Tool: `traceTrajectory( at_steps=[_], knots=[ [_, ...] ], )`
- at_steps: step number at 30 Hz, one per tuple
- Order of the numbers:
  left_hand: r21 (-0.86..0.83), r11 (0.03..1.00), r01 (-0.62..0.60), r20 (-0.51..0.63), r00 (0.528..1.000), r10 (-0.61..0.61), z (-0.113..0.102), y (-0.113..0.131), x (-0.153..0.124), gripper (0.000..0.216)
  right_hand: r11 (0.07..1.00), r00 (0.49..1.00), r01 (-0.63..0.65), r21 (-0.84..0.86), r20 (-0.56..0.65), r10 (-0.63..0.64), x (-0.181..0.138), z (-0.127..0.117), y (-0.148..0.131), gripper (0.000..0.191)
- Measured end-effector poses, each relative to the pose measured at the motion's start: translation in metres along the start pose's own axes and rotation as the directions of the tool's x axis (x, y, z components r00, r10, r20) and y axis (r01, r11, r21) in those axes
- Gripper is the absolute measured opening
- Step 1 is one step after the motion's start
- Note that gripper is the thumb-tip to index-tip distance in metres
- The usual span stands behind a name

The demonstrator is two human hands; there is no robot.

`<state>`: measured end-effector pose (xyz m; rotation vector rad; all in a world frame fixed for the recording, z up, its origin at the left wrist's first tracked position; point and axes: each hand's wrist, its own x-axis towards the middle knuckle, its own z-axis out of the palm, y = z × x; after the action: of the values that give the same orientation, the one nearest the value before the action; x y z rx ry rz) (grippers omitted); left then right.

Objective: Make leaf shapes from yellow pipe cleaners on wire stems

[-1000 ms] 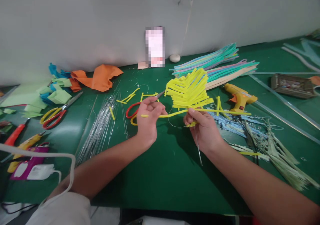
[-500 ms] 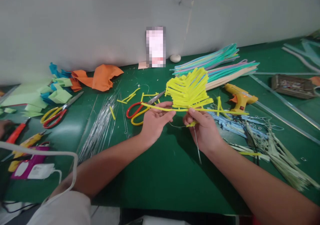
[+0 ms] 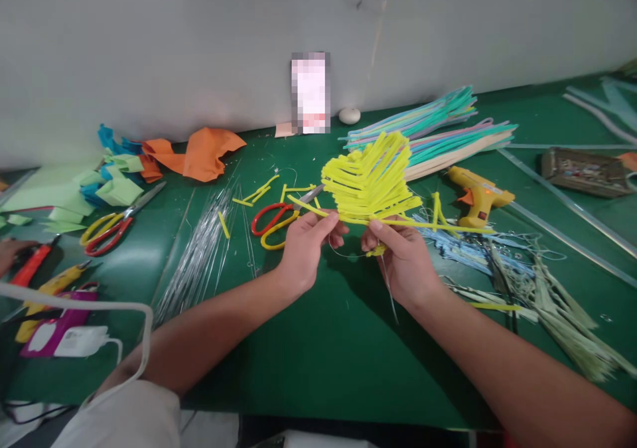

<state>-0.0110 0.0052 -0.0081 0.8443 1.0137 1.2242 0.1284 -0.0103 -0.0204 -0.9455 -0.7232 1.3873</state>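
Observation:
Between my hands is a yellow leaf shape [image 3: 371, 176] built from rows of fuzzy pipe cleaner pieces. A long yellow pipe cleaner [image 3: 438, 225] lies across its base and sticks out on both sides. My left hand [image 3: 306, 249] pinches this pipe cleaner left of the leaf's middle. My right hand [image 3: 403, 255] pinches the leaf's base and the pipe cleaner where they meet. Thin wire ends hang below my right fingers, beside a small yellow bit. Scissors [image 3: 271, 219] with red and yellow handles lie just behind my left hand.
A yellow glue gun [image 3: 478, 196] and blue and pale green strands [image 3: 552, 308] lie right. Pipe cleaner bundles [image 3: 462, 139] and a pixelated phone [image 3: 309, 93] are behind. Left are silver wires [image 3: 199, 255], more scissors [image 3: 119, 225], coloured paper [image 3: 204, 152] and another person's hand [image 3: 12, 252].
My left fingers have closed nearer the leaf's base, and the pipe cleaner's left end now angles up. The leaf has shifted slightly left.

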Motion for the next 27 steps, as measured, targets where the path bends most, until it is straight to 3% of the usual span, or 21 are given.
traceTrajectory(
  at_steps=[4, 17, 27],
  knots=[
    [0.038, 0.999, 0.008, -0.02, 1.0, -0.007, 0.0003, 0.0009, -0.0005, 0.021, 1.0, 1.0, -0.015, 0.005, -0.003, 0.015, 0.0, 0.0007, -0.0013, 0.025],
    [-0.086, 0.995, 0.059, 0.004, 0.998, -0.059, 0.0011, 0.0033, -0.0026, 0.021, 0.998, 0.999, -0.001, -0.055, 0.052, 0.004, -0.0018, 0.0007, -0.0028, 0.03],
    [-0.01, 0.999, -0.05, 0.013, 0.999, 0.05, 0.0007, -0.0011, -0.0037, 0.022, 0.999, 0.999, 0.024, -0.038, 0.026, -0.023, -0.0009, 0.0013, -0.0035, 0.028]
  ],
)
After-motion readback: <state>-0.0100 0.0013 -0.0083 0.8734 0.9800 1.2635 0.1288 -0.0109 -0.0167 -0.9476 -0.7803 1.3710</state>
